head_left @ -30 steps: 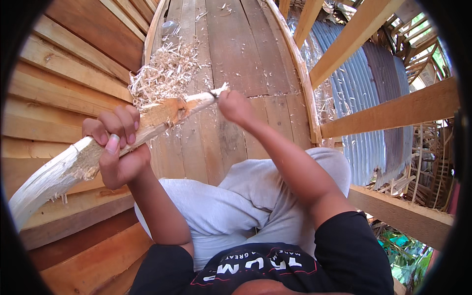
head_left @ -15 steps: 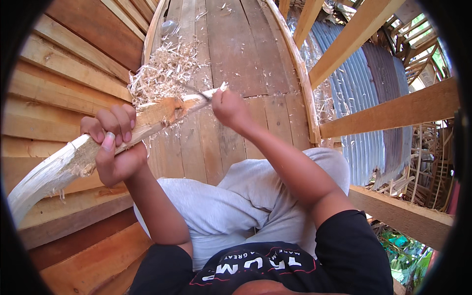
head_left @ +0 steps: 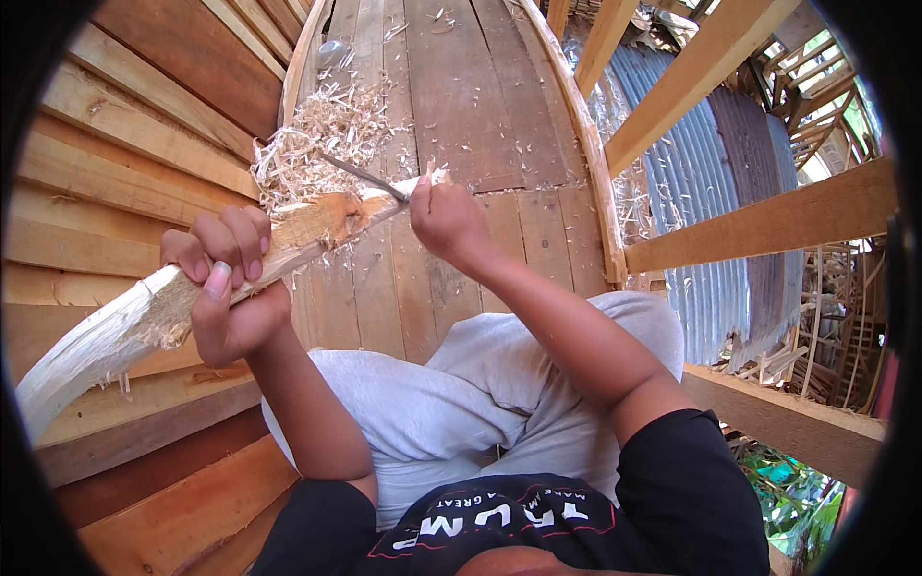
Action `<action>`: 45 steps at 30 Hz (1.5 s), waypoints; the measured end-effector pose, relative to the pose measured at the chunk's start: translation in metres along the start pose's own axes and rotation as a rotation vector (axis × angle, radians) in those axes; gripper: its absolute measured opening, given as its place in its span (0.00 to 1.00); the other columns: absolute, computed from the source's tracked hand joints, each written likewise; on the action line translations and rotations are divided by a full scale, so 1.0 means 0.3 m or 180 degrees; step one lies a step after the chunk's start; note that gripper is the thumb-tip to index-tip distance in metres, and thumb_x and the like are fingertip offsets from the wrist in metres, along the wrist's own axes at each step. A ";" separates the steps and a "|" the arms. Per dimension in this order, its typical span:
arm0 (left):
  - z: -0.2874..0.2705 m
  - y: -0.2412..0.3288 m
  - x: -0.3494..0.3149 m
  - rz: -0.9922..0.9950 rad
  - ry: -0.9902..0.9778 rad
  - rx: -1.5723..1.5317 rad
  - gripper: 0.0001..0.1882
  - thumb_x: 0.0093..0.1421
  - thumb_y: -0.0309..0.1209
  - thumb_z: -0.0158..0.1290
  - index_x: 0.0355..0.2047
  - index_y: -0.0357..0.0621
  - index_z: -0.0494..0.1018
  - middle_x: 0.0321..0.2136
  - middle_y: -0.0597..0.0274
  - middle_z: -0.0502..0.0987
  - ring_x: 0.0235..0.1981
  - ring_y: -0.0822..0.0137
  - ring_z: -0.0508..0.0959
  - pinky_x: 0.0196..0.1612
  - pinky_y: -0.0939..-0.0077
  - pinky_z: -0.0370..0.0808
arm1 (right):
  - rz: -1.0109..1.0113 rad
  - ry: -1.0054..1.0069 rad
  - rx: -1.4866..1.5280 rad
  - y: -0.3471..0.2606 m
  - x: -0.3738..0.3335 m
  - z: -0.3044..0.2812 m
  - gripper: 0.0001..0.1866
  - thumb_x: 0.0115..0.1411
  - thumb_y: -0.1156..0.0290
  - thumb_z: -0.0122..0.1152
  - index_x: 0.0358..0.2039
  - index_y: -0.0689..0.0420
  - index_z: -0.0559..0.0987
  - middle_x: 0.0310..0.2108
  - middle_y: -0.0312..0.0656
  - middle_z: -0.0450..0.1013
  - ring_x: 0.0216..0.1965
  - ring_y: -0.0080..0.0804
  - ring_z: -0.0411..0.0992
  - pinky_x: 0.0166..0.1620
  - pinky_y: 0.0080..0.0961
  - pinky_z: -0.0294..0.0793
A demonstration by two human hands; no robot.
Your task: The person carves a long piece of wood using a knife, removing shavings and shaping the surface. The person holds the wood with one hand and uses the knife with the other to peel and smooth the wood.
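Observation:
A long, curved piece of pale wood (head_left: 125,322) slants from the lower left up to the middle of the head view, its surface rough and partly shaved. My left hand (head_left: 230,283) is wrapped round it, thumb and fingers closed. Near its far end my right hand (head_left: 447,219) is closed on a knife, whose handle is hidden in the fist. The dark, narrow knife blade (head_left: 365,176) points up and left, lying across the wood's end. A thin sliver stands up from the wood beside my right hand.
A heap of wood shavings (head_left: 331,130) lies on the plank floor (head_left: 461,106) beyond the wood. A small clear container (head_left: 332,54) stands behind it. Board wall (head_left: 125,163) rises at left; railing beams (head_left: 768,216) and corrugated metal sheets (head_left: 691,182) are at right.
My right hand has shifted slightly, and the knife blade has swung up and shows more of its length. My left hand and the wood have moved slightly right.

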State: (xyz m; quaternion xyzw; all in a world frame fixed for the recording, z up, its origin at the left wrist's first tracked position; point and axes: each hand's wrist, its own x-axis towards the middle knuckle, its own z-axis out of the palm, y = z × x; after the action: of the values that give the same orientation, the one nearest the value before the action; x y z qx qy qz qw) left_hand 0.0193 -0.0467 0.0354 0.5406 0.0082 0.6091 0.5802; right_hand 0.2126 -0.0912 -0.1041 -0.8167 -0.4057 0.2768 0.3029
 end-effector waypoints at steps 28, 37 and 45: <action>0.008 -0.007 0.001 0.0029 -0.0312 -0.0074 0.12 0.43 0.25 0.45 0.27 0.50 0.55 0.17 0.67 0.58 0.19 0.73 0.59 0.30 0.73 0.58 | 0.0074 -0.0338 0.0065 0.097 0.073 -0.020 0.28 0.63 0.59 0.35 0.34 0.70 0.79 0.38 0.69 0.73 0.45 0.64 0.72 0.52 0.49 0.68; 0.020 0.000 -0.007 -0.0047 -0.0419 0.0039 0.11 0.43 0.27 0.46 0.25 0.52 0.55 0.16 0.70 0.58 0.18 0.75 0.58 0.30 0.75 0.58 | 0.0213 -0.0365 0.0102 0.047 0.038 -0.038 0.27 0.62 0.60 0.35 0.35 0.70 0.79 0.39 0.66 0.74 0.45 0.61 0.72 0.51 0.48 0.69; -0.006 0.003 0.002 -0.0033 -0.0446 0.0007 0.11 0.42 0.27 0.47 0.24 0.53 0.55 0.17 0.70 0.58 0.18 0.75 0.58 0.30 0.76 0.58 | 0.0061 -0.0346 -0.0053 0.012 0.019 -0.041 0.27 0.63 0.58 0.35 0.35 0.66 0.80 0.38 0.61 0.76 0.43 0.58 0.74 0.49 0.48 0.70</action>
State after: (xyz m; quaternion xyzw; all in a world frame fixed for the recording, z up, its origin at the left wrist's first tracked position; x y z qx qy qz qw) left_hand 0.0175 -0.0455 0.0355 0.5825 -0.0289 0.5667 0.5820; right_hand 0.2259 -0.0915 -0.0997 -0.8068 -0.4160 0.3202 0.2710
